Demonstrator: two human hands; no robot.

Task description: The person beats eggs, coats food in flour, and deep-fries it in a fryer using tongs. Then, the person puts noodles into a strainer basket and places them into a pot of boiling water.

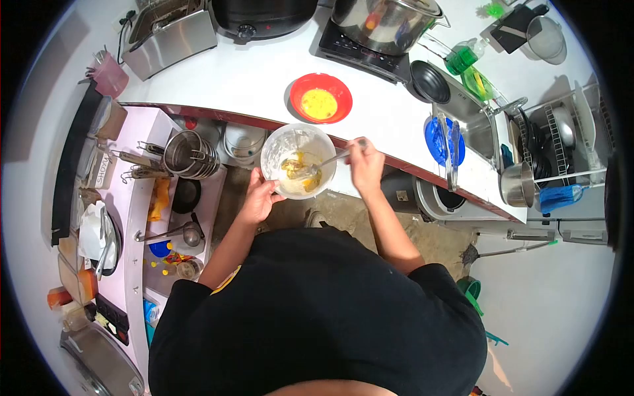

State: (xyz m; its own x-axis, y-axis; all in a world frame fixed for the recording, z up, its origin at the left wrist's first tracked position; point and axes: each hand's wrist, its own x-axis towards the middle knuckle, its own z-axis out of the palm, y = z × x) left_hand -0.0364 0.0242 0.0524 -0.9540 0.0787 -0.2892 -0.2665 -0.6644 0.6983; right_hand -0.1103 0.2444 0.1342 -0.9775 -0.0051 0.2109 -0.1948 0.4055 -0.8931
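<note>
My left hand (261, 194) grips the lower left rim of a white bowl (271, 153), which is held at the counter's front edge. Inside the bowl lie a pale powdery mass and a yellow, egg-like mixture (310, 181). My right hand (365, 162) is closed around the handle of a metal utensil (338, 157); its blurred head rests in the mixture. Just behind the white bowl, a red bowl (343, 99) with yellow liquid (319, 103) stands on the white counter (257, 86).
A large pot (383, 30) sits on a black cooktop (360, 53) at the back. To the right are a black pan (429, 82), a blue plate with tongs (436, 137) and a sink (472, 109). Strainers (185, 150) hang over the left shelf.
</note>
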